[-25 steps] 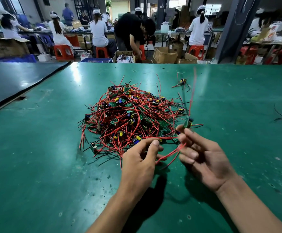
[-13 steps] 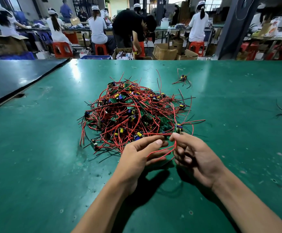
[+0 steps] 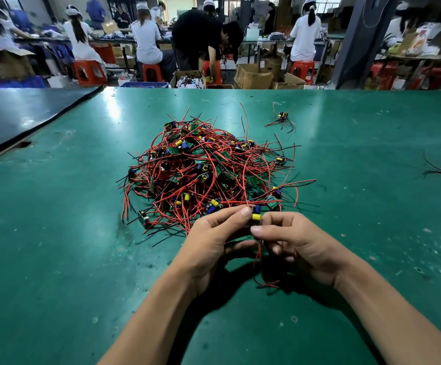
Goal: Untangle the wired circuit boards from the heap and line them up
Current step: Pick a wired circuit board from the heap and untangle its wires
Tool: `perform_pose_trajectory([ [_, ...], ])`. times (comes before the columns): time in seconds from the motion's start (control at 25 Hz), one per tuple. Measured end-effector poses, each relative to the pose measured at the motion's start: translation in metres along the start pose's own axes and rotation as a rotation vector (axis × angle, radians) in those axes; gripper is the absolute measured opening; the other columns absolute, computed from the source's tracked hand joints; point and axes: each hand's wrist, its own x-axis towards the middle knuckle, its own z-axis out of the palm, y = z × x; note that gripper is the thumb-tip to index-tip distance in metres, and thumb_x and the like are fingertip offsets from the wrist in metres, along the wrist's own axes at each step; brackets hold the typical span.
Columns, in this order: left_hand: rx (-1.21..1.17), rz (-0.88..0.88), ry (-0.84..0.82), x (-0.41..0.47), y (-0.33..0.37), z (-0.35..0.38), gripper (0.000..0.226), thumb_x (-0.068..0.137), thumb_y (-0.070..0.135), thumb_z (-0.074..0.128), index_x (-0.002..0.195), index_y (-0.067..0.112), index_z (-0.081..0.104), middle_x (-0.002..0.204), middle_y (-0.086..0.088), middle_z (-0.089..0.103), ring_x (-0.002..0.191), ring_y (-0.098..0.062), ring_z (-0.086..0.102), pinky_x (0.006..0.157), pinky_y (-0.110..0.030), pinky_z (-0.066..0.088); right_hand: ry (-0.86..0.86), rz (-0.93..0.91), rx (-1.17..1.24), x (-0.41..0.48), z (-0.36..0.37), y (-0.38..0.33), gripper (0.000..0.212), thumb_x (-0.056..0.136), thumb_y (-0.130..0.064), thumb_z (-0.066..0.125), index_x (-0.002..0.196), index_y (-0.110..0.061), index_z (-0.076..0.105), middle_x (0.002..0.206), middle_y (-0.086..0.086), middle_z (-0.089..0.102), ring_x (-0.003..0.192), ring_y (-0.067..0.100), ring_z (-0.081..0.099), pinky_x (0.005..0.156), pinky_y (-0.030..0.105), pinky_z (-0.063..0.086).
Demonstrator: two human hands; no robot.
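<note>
Moved since half a second back: both hands, now drawn together at the heap's near edge, with one circuit board [image 3: 256, 214] between them.

Item: small board, yellow and blue parts showing, held just clear of the heap [image 3: 203, 175] and above the bench [image 3: 56, 233].

Left hand [image 3: 214, 241]: fingers [image 3: 245, 212] curled, tips pinching the board's left side, likely to steady it.

Right hand [image 3: 299, 245]: curled likewise, a tip pinching at the board's lower right, probably to work the leads free.

Red wires [image 3: 259, 256]: hang from the board down between the hands to the bench, so apparently clear of the tangle; far ends hidden.

Single board [image 3: 282, 117]: lies apart, beyond the heap to the right, seemingly the start of the line.

Black wires [image 3: 440, 171]: loose near the bench's right edge.
</note>
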Motion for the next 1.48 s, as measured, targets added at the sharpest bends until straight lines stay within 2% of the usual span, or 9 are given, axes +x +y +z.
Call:
perform_pose_trajectory([
  [0.12, -0.027, 0.059, 0.053, 0.0, -0.001, 0.001, 0.028, 0.076, 0.016, 0.072, 0.101, 0.003, 0.072, 0.101, -0.019, 0.072, 0.084, -0.021, 0.068, 0.074, -0.029, 0.059, 0.006, 0.012, -0.075, 0.001, 0.001, 0.004, 0.032, 0.074, -0.033, 0.086, 0.061, -0.024, 0.059, 0.054, -0.005, 0.05, 0.041, 0.003, 0.04, 0.037, 0.013, 0.028],
  [0.24, -0.029, 0.087, 0.088, 0.0, -0.001, 0.002, 0.014, 0.082, 0.005, 0.068, 0.094, 0.002, 0.073, 0.086, -0.013, 0.072, 0.071, -0.018, 0.068, 0.062, -0.026, 0.058, -0.003, -0.002, -0.017, 0.004, 0.0, 0.006, 0.037, 0.068, -0.049, 0.087, 0.064, -0.025, 0.059, 0.055, -0.005, 0.047, 0.042, 0.005, 0.039, 0.037, 0.016, 0.028],
  [0.36, 0.01, 0.06, 0.078, 0.0, -0.005, 0.003, 0.015, 0.088, 0.003, 0.06, 0.091, 0.002, 0.075, 0.079, -0.012, 0.072, 0.059, -0.018, 0.066, 0.057, -0.025, 0.057, 0.061, -0.055, 0.074, 0.007, -0.003, 0.008, 0.044, 0.058, -0.062, 0.088, 0.074, -0.027, 0.066, 0.061, -0.004, 0.051, 0.046, 0.007, 0.042, 0.037, 0.016, 0.029],
  [0.64, 0.123, 0.041, 0.011, 0.001, -0.008, 0.0, 0.009, 0.083, 0.005, 0.069, 0.089, 0.006, 0.076, 0.073, -0.011, 0.069, 0.053, -0.02, 0.066, 0.056, -0.025, 0.055, 0.133, -0.124, 0.131, 0.011, -0.005, 0.012, 0.027, 0.074, -0.042, 0.085, 0.092, -0.026, 0.074, 0.073, -0.001, 0.06, 0.05, 0.007, 0.048, 0.044, 0.019, 0.04],
  [0.76, 0.155, 0.012, -0.047, 0.0, -0.012, 0.002, 0.011, 0.08, 0.007, 0.07, 0.085, 0.011, 0.078, 0.072, -0.01, 0.069, 0.057, -0.022, 0.067, 0.057, -0.025, 0.056, 0.066, -0.111, 0.136, 0.009, -0.004, 0.013, 0.02, 0.086, -0.025, 0.076, 0.103, -0.015, 0.074, 0.089, 0.012, 0.067, 0.067, 0.022, 0.06, 0.056, 0.025, 0.05],
  [0.88, 0.125, -0.004, -0.039, 0.0, -0.01, 0.002, 0.016, 0.072, 0.012, 0.07, 0.086, 0.011, 0.078, 0.071, -0.012, 0.069, 0.063, -0.026, 0.069, 0.062, -0.029, 0.057, 0.142, -0.098, 0.101, 0.009, -0.004, 0.012, 0.023, 0.078, -0.027, 0.083, 0.096, -0.014, 0.076, 0.09, 0.019, 0.057, 0.079, 0.031, 0.039, 0.066, 0.033, 0.034],
  [1.04, 0.101, -0.022, -0.042, 0.001, -0.009, 0.003, 0.015, 0.08, 0.002, 0.066, 0.08, 0.011, 0.077, 0.072, -0.016, 0.068, 0.067, -0.029, 0.07, 0.062, -0.028, 0.059, 0.211, -0.094, 0.14, 0.01, -0.001, 0.011, 0.019, 0.072, -0.031, 0.084, 0.08, -0.018, 0.072, 0.083, 0.019, 0.041, 0.063, 0.02, 0.027, 0.061, 0.033, 0.024],
  [1.2, 0.119, -0.021, -0.044, 0.001, -0.008, 0.006, 0.01, 0.068, 0.008, 0.068, 0.074, 0.013, 0.074, 0.071, -0.012, 0.067, 0.068, -0.03, 0.07, 0.062, -0.029, 0.058, 0.207, -0.095, 0.151, 0.009, 0.001, 0.01, 0.024, 0.072, -0.03, 0.085, 0.079, -0.015, 0.068, 0.089, 0.02, 0.045, 0.066, 0.02, 0.031, 0.058, 0.031, 0.028],
  [1.48, 0.209, -0.006, -0.007, 0.001, -0.011, 0.007, 0.017, 0.087, 0.0, 0.065, 0.072, 0.008, 0.068, 0.071, -0.012, 0.067, 0.066, -0.029, 0.071, 0.062, -0.031, 0.055, 0.286, -0.177, 0.026, 0.008, 0.004, 0.011, 0.026, 0.086, -0.018, 0.077, 0.071, -0.007, 0.058, 0.047, -0.003, 0.047, 0.036, 0.005, 0.043, 0.038, 0.014, 0.039],
])
